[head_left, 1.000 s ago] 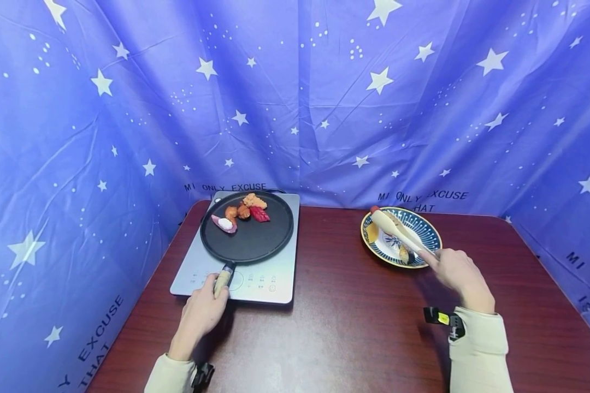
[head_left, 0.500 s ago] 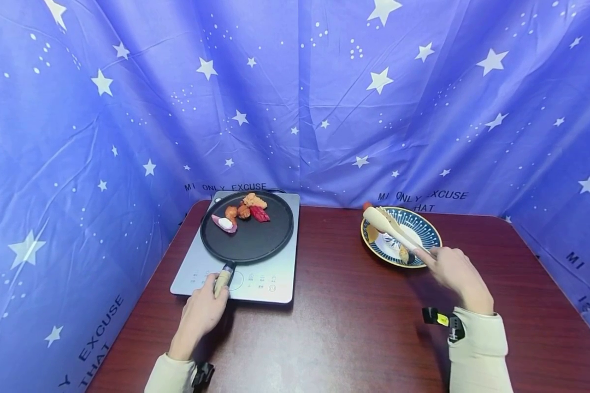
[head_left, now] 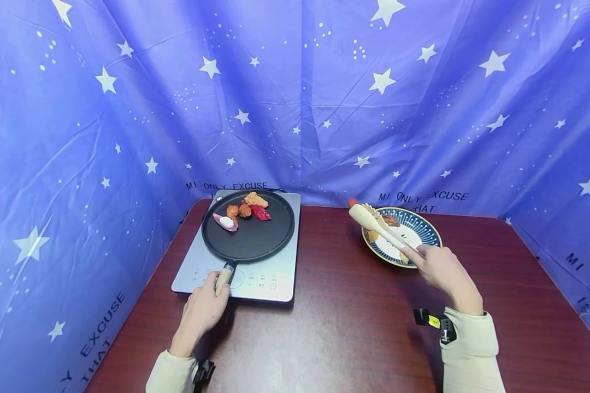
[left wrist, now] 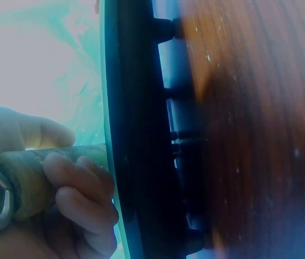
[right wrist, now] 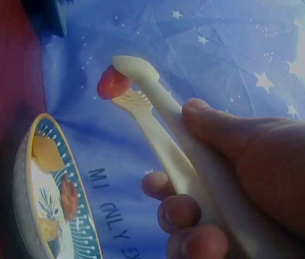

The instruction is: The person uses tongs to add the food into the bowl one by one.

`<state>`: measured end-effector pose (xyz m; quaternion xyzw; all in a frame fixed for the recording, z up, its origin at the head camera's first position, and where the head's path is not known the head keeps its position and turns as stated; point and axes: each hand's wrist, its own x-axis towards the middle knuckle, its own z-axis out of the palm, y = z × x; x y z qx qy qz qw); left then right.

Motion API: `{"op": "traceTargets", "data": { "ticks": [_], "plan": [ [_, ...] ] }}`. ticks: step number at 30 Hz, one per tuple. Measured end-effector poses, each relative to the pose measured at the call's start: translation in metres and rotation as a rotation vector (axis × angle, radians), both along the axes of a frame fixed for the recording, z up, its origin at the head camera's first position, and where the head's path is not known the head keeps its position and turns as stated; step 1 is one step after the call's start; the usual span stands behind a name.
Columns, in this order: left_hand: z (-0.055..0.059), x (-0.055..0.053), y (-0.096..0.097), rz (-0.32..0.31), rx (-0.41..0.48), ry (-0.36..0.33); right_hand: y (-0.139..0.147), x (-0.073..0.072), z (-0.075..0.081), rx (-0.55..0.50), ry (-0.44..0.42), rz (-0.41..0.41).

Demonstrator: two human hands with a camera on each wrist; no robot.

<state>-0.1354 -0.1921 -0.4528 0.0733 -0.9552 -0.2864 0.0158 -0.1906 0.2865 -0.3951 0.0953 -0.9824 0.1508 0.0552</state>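
Observation:
My left hand point(head_left: 204, 308) grips the wooden handle point(left wrist: 28, 178) of a flat black frying pan point(head_left: 246, 240); in the left wrist view its fingers curl round the handle near a metal ring. My right hand point(head_left: 444, 273) holds cream-coloured tongs point(right wrist: 168, 118), thumb on one arm and fingers round the other. Between the tong tips is a small round red piece of food point(right wrist: 113, 83), raised beyond the left rim of a blue-patterned plate point(head_left: 435, 229). On that plate lie a yellow piece point(right wrist: 47, 152), a reddish-brown piece point(right wrist: 69, 197) and another piece close to the near rim.
The pan stands on a silver induction cooktop point(head_left: 270, 289) at the left of the dark red table point(head_left: 334, 305). Several food pieces, among them a purple-and-white one point(head_left: 226, 222) and a red one point(head_left: 261, 213), lie in the pan's far half. A starry blue curtain point(head_left: 265, 136) surrounds the table.
My right hand has carried the tongs and the red piece leftward, from over the plate to past its left rim. My left hand keeps its grip on the pan handle.

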Motion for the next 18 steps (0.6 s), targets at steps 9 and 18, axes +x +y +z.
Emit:
{"op": "traceTargets", "data": {
  "ticks": [9,18],
  "plan": [
    [-0.001,-0.001,0.0,-0.001,0.002,-0.003,-0.014,0.001,0.003,-0.01,0.034,0.045],
    [-0.001,-0.001,0.0,-0.001,0.004,0.003,-0.029,-0.002,0.003,-0.037,0.059,0.087]
  ]
}}
